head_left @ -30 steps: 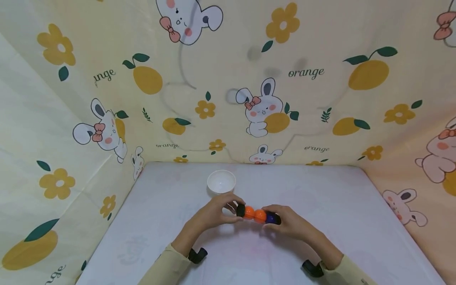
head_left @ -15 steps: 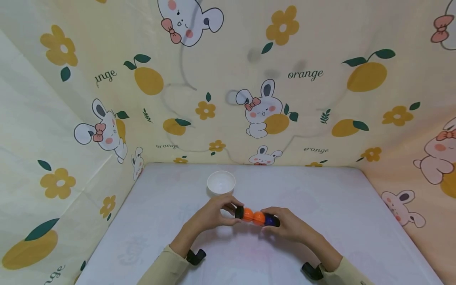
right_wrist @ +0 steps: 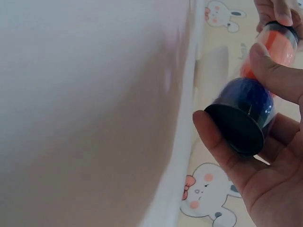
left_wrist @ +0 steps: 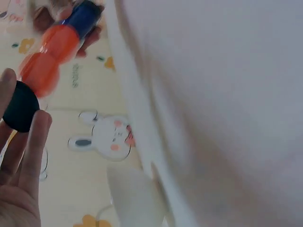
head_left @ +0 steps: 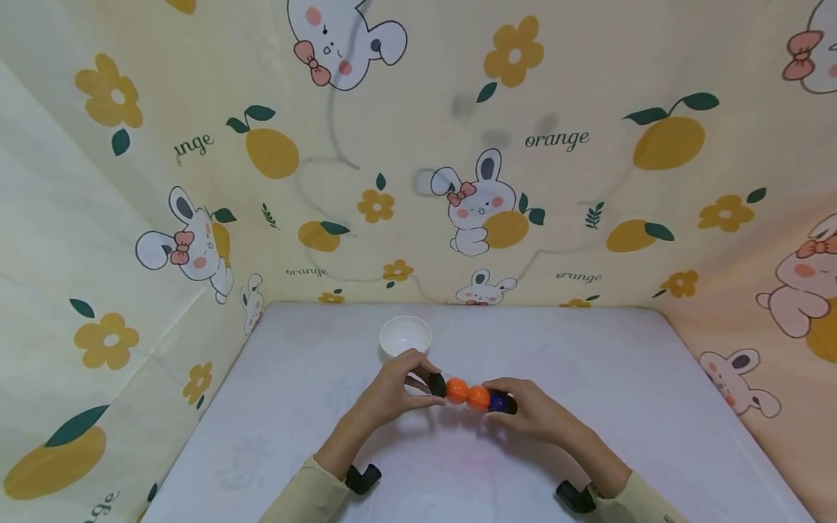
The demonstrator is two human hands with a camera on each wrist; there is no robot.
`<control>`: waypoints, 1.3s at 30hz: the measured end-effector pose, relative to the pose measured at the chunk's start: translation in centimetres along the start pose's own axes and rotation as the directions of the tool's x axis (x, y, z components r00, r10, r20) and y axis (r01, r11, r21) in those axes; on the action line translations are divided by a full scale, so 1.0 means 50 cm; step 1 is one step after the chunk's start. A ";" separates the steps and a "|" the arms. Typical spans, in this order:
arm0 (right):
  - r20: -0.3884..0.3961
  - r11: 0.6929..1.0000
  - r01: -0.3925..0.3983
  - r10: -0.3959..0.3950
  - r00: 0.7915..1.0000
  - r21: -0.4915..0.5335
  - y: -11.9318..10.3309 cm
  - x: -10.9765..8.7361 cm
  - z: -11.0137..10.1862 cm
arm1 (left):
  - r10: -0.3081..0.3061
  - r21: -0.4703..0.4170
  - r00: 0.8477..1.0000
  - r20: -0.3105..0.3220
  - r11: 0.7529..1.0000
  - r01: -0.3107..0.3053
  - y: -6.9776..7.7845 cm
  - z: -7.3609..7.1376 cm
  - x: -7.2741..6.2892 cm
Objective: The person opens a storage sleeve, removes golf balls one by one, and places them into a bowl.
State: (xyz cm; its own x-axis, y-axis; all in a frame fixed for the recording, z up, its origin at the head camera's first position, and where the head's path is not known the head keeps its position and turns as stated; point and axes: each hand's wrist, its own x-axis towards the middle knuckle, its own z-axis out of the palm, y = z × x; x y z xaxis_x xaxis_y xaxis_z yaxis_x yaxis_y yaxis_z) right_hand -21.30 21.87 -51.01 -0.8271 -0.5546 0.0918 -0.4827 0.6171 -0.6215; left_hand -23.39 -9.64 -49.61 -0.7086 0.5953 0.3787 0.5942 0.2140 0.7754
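Rabbit-printed cloth point(head_left: 562, 196) is hung behind the white bowl point(head_left: 405, 335); by the left hand point(head_left: 390, 388), nearer the bowl, the black cap point(head_left: 437, 385) of a ball tube point(head_left: 467, 394) is pinched, by the right hand point(head_left: 532, 412) its blue end point(head_left: 500, 402), long axis held crosswise before the bowl

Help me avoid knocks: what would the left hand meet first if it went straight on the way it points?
Beyond the black cap it holds, the left hand would probably meet the nearer orange ball first, heading toward the right hand. Whether cap and ball touch is unclear.
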 end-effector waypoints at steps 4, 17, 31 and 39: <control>-0.004 0.999 -0.034 0.034 0.999 0.018 -0.002 -0.006 -0.004 | 0.007 -0.033 1.000 0.004 0.999 -0.007 0.002 -0.002 0.003; -0.040 0.999 -0.044 0.045 0.998 0.018 -0.002 -0.009 -0.008 | -0.090 0.070 0.996 0.012 0.994 0.089 -0.003 -0.010 -0.012; -0.057 1.000 -0.013 0.013 0.998 0.004 0.006 -0.010 -0.003 | -0.187 0.098 0.982 0.029 0.978 0.184 -0.017 -0.031 -0.036; -0.054 1.000 -0.029 0.029 0.998 0.005 0.007 -0.011 -0.001 | -0.224 0.037 0.974 0.041 0.974 0.223 -0.026 -0.043 -0.050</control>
State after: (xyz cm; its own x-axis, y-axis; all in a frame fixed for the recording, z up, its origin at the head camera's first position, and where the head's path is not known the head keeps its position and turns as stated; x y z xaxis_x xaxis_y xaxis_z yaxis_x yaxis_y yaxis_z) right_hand -21.04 22.40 -51.21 -0.8552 -0.5052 0.1156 -0.4571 0.6301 -0.6278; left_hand -23.20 -13.07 -50.47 -0.8075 0.5637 0.1738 0.4350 0.3702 0.8208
